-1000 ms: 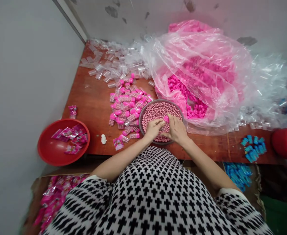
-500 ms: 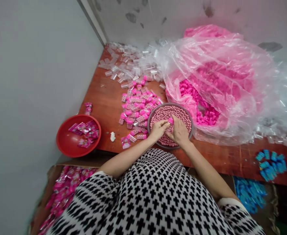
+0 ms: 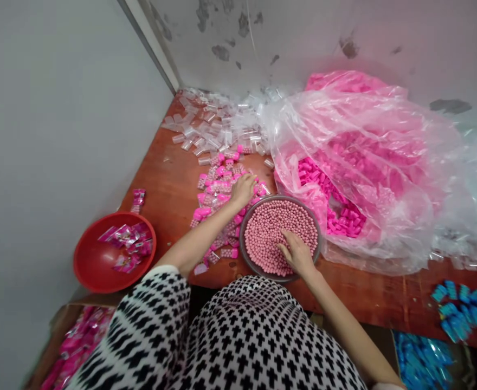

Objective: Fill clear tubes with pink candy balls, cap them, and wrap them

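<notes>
My left hand is over the pile of small clear bottles with pink caps, its fingers bent together. What they hold, if anything, is hidden. Pink beads show through the clear sides of the bottles. To the right of the pile, a grey bowl is full of loose pink beads. My right hand reaches over the bowl's right side, thumb and fingers apart, fingertips at the beads. Nothing shows between them.
Empty clear bottles lie scattered at the back. A big plastic bag of pink caps fills the right side. The red bowl on the left holds shiny packets. Blue pieces lie at the right edge.
Both hands were together over the bead bowl with a pink cap between them. My left hand has moved left and away onto the bottle pile; the right has stayed, its fingers opened.
</notes>
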Action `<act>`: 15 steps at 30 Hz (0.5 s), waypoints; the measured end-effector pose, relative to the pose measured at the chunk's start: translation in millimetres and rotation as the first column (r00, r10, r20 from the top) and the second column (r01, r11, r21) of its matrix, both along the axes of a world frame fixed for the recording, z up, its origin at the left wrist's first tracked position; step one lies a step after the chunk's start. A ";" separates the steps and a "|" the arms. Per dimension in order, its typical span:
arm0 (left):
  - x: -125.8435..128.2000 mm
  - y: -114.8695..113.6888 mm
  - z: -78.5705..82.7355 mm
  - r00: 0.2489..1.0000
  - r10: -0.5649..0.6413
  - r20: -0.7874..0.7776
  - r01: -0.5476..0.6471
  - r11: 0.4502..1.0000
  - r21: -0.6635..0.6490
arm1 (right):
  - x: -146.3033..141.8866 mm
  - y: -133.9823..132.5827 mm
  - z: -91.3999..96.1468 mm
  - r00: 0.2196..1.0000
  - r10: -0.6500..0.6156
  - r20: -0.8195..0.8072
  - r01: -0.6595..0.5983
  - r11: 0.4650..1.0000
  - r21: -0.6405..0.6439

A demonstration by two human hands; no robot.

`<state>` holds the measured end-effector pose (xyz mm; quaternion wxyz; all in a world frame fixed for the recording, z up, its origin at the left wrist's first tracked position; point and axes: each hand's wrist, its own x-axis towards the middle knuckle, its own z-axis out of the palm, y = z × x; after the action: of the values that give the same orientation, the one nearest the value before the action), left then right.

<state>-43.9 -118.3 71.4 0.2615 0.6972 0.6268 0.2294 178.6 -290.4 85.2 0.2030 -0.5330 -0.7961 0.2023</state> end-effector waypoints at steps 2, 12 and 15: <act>23.0 43.0 -14.3 1.000 0.002 0.000 -0.002 0.993 -0.117 | 5.2 0.9 -3.1 1.000 -0.010 -0.030 0.009 1.000 -0.020; 84.0 150.1 -79.0 0.920 0.376 -0.108 -0.391 0.864 -0.316 | 18.5 -1.4 -21.5 0.980 -0.114 -0.162 0.091 0.985 -0.144; 83.3 147.4 -81.4 0.925 0.373 -0.079 -0.378 0.873 -0.307 | 18.0 2.0 -22.4 0.977 -0.110 -0.182 0.083 0.985 -0.148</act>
<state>39.4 29.1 -10.0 0.3149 0.5132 0.7809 0.1661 196.6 -288.4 62.8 0.2498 -0.5624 -0.7301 0.2973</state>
